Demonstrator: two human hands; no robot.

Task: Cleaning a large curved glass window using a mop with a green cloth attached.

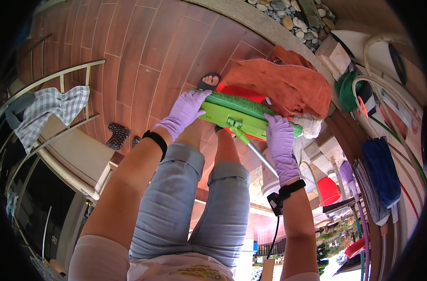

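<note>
My left hand (186,109), in a lilac rubber glove, grips the left end of a flat mop's head. My right hand (280,140), gloved the same way, holds the head near its right end. A dark green fluffy pad (240,103) lines the far side of the light green mop plate (231,119). From the plate's central joint, a metal handle (262,156) slants down to the right and passes behind my right wrist. Just beyond the mop lies a crumpled orange-brown cloth (283,84) over a red object (240,92), mostly hidden.
A metal rack (62,82) with a checked cloth (55,105) stands left on the wood-look tiled floor (153,49). Patterned boots (118,136) are near it. At right are a white bucket (271,175), a red bucket (328,191), and hanging mops, one blue (381,172).
</note>
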